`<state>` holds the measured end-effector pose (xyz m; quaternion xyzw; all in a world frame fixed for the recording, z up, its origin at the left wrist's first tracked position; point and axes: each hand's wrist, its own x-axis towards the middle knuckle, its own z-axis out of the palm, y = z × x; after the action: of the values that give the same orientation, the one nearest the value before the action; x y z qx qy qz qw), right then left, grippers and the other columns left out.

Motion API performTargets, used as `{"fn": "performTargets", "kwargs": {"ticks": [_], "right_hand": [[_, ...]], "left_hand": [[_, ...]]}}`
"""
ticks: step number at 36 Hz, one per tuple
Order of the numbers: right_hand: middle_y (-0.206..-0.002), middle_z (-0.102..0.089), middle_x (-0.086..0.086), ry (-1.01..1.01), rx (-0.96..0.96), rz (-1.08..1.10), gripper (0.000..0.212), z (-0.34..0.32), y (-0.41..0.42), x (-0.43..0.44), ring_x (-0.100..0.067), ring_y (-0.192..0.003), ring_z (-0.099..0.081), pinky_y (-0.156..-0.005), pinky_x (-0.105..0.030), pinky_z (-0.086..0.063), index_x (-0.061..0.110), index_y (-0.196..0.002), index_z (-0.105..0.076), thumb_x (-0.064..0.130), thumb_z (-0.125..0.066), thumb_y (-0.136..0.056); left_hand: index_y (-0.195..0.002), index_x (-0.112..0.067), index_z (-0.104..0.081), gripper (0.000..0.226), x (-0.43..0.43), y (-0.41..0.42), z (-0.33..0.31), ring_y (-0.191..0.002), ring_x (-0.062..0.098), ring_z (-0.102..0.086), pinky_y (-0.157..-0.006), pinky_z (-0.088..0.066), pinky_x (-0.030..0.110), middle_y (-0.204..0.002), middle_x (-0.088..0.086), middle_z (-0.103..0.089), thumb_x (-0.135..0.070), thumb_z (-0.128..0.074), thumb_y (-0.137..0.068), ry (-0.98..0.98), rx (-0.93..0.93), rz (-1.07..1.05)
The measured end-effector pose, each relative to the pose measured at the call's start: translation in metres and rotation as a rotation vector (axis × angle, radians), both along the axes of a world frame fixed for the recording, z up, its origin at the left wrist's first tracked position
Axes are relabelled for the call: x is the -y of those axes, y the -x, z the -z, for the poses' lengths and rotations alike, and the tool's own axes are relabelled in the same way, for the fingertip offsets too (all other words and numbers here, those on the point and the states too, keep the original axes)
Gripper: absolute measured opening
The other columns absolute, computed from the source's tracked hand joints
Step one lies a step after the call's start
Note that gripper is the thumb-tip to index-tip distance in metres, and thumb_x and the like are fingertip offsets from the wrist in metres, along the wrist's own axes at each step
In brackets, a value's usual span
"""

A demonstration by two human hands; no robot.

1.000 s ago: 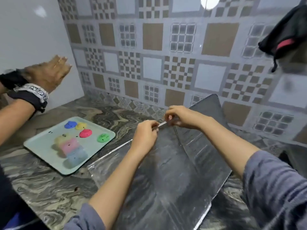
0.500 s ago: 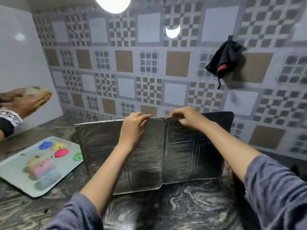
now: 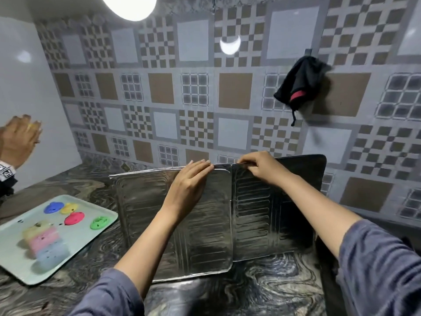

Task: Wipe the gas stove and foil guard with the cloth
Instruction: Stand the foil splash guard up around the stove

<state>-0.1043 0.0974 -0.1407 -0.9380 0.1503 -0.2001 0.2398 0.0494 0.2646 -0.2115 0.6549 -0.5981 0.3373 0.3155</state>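
Foil guard [image 3: 141, 220] is standing now, no longer flat; left hand [image 3: 189, 185] and right hand [image 3: 262, 171] are pinching its top edge. Fetching hung cloth [image 3: 300, 85] is likely coming next.

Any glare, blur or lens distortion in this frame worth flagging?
Head view: the lamp blows out at the top edge, with a crescent reflection on the tiled wall; the other person's hand at left is motion-blurred; tile lines bow near the edges; the foil guard looks sharp.

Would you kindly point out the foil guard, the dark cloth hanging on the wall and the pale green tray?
foil guard [image 3: 141, 215]: head view, bare face of its left panel.
dark cloth [image 3: 303, 80]: head view, middle of the black fabric.
tray [image 3: 70, 236]: head view, bare floor near its right edge.
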Motion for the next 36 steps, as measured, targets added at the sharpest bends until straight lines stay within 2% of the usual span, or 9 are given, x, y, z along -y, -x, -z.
{"fn": "performTargets", "kwargs": {"ticks": [4, 9, 18, 22, 26, 30, 33, 34, 36], "right_hand": [[-0.103, -0.067, -0.004, 0.028, 0.015, 0.044, 0.03, 0.002, -0.005, 0.014, -0.017, -0.101, -0.057, -0.095, -0.031, -0.042, 0.012, -0.104, -0.069, -0.002, -0.05, -0.087], [-0.113, -0.067, -0.009, 0.08, 0.062, 0.071, 0.03, 0.001, -0.013, 0.031, -0.024, -0.107, -0.059, -0.1, -0.041, -0.044, 0.011, -0.11, -0.068, 0.0, -0.051, -0.088], [-0.115, -0.067, -0.01, 0.072, 0.095, 0.184, 0.028, 0.005, 0.003, 0.063, -0.025, -0.11, -0.059, -0.1, -0.036, -0.043, 0.011, -0.108, -0.069, 0.002, -0.053, -0.087], [-0.113, -0.068, -0.009, 0.06, 0.116, 0.255, 0.026, 0.009, 0.026, 0.078, -0.026, -0.108, -0.06, -0.1, -0.038, -0.045, 0.011, -0.104, -0.071, 0.002, -0.054, -0.087], [-0.118, -0.066, -0.012, 0.024, 0.116, 0.35, 0.026, 0.01, 0.052, 0.099, -0.027, -0.113, -0.058, -0.104, -0.037, -0.041, 0.005, -0.109, -0.068, 0.002, -0.053, -0.088], [-0.119, -0.065, -0.013, -0.021, 0.117, 0.39, 0.026, 0.007, 0.077, 0.118, -0.027, -0.114, -0.057, -0.104, -0.032, -0.041, 0.003, -0.112, -0.066, 0.002, -0.053, -0.089], [-0.119, -0.065, -0.014, -0.004, 0.089, 0.437, 0.027, 0.003, 0.094, 0.134, -0.029, -0.112, -0.058, -0.101, -0.033, -0.041, 0.002, -0.111, -0.067, 0.0, -0.052, -0.089], [-0.12, -0.064, -0.015, 0.011, 0.086, 0.456, 0.028, 0.002, 0.1, 0.139, -0.03, -0.113, -0.057, -0.101, -0.033, -0.041, 0.002, -0.111, -0.067, -0.003, -0.05, -0.089], [-0.122, -0.063, -0.014, 0.036, 0.076, 0.487, 0.032, 0.002, 0.111, 0.148, -0.03, -0.114, -0.057, -0.102, -0.033, -0.041, 0.003, -0.112, -0.067, -0.006, -0.048, -0.088]], "left_hand": [[-0.107, -0.006, -0.067, 0.024, 0.01, 0.006, -0.008, -0.091, 0.022, -0.064, -0.088, -0.05, 0.038, -0.1, 0.007, -0.069, -0.018, -0.052, -0.093, 0.045, -0.081, 0.032], [-0.095, -0.008, -0.069, 0.022, 0.023, 0.01, -0.018, -0.083, 0.021, -0.064, -0.072, -0.05, 0.039, -0.091, 0.005, -0.07, -0.024, -0.053, -0.093, 0.104, -0.202, 0.04], [-0.088, -0.018, -0.07, 0.027, 0.052, 0.029, -0.026, -0.082, 0.018, -0.062, -0.077, -0.043, 0.034, -0.088, -0.003, -0.07, -0.039, -0.054, -0.086, 0.023, -0.34, 0.068], [-0.085, -0.019, -0.071, 0.025, 0.068, 0.046, -0.026, -0.081, 0.015, -0.062, -0.075, -0.048, 0.039, -0.086, -0.005, -0.071, -0.04, -0.057, -0.085, -0.03, -0.376, 0.137], [-0.082, -0.017, -0.071, 0.022, 0.078, 0.066, -0.029, -0.074, 0.01, -0.058, -0.069, -0.044, 0.027, -0.08, -0.006, -0.07, -0.036, -0.061, -0.085, -0.037, -0.38, 0.197], [-0.075, -0.015, -0.071, 0.022, 0.088, 0.082, -0.031, -0.07, 0.006, -0.053, -0.066, -0.039, 0.022, -0.073, -0.006, -0.066, -0.033, -0.062, -0.085, -0.048, -0.382, 0.223], [-0.073, -0.015, -0.071, 0.027, 0.096, 0.088, -0.032, -0.071, 0.009, -0.056, -0.076, -0.044, 0.028, -0.074, -0.004, -0.066, -0.035, -0.058, -0.087, -0.061, -0.414, 0.226], [-0.076, -0.015, -0.071, 0.026, 0.098, 0.09, -0.033, -0.074, 0.01, -0.057, -0.087, -0.044, 0.029, -0.077, -0.003, -0.067, -0.035, -0.058, -0.087, -0.058, -0.442, 0.227], [-0.086, -0.015, -0.072, 0.019, 0.103, 0.093, -0.034, -0.085, 0.007, -0.059, -0.109, -0.03, 0.029, -0.088, -0.002, -0.069, -0.03, -0.059, -0.086, -0.053, -0.52, 0.215]]}}
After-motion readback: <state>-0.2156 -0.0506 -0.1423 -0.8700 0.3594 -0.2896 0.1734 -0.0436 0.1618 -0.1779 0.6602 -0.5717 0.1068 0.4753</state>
